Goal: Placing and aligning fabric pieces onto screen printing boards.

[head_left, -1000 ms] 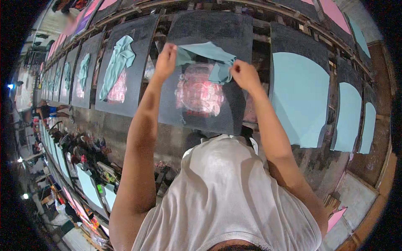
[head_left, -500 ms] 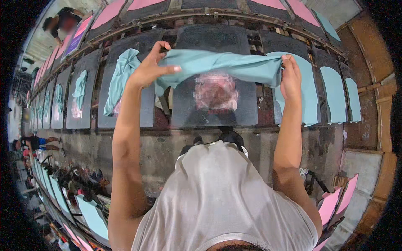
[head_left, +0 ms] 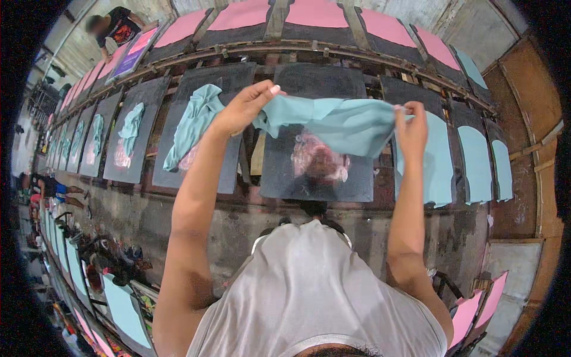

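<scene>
Stretched between my hands is a mint-green cloth piece (head_left: pixel 351 125), lifted over a dark board (head_left: pixel 285 184) in front of me. My left hand (head_left: pixel 247 107) is closed on the cloth's left end, and my right hand (head_left: pixel 410 125) pinches its right end. The board beneath has a glossy pinkish patch (head_left: pixel 312 163), partly hidden by the cloth. Just left, a crumpled mint piece (head_left: pixel 193 119) lies on another board. To the right, smooth mint panels (head_left: pixel 473 154) lie flat on their boards.
Across the rail (head_left: pixel 315 46) runs a row of boards with pink panels (head_left: pixel 315 15). A person (head_left: pixel 116 30) stands at the upper left beside it, another (head_left: pixel 59 187) at the lower left. A rack of panels (head_left: pixel 125 309) is behind me; brown wooden walls (head_left: pixel 523 77) are at the right.
The cloth has gone from bunched to stretched out sideways between my hands as they moved apart. Over the last half second its middle has dropped and spread downward over the pink patch.
</scene>
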A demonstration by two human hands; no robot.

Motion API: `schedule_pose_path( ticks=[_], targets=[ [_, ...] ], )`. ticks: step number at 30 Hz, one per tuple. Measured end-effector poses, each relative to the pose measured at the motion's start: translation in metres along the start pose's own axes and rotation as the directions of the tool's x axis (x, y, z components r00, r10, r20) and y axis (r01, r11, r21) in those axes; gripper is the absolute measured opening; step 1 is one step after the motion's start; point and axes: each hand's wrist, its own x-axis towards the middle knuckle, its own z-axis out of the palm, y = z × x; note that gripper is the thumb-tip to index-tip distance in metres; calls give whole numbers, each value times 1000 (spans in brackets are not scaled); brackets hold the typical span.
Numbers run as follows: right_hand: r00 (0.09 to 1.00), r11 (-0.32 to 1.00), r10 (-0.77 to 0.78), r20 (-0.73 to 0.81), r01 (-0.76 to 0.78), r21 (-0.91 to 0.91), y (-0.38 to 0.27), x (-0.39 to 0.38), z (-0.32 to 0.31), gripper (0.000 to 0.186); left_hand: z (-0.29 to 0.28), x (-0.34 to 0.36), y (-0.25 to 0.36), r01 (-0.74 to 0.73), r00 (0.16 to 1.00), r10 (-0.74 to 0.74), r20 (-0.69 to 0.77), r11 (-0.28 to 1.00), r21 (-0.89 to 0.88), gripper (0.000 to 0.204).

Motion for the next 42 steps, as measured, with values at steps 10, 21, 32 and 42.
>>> schedule_pose_path(
  ticks=[10,21,32,42],
  targets=[
    [519,641,-11,855,-652,405,-72,-94,74,26,69,19,-17,11,971,-41,237,992,127,28],
    [859,428,-20,511,-455,781,-61,-23,-5,15,39,-25,5,-196,963,261,-65,844,500,32],
    [488,37,482,728,-841,540,-2,-188,-42,19,107,-167,-110,1,938,190,-290,836,548,23],
    [87,-337,502,861,-896,287,85,-312,18,23,152,-219,-301,455,849,-473,-236,881,-131,64]
  ],
)
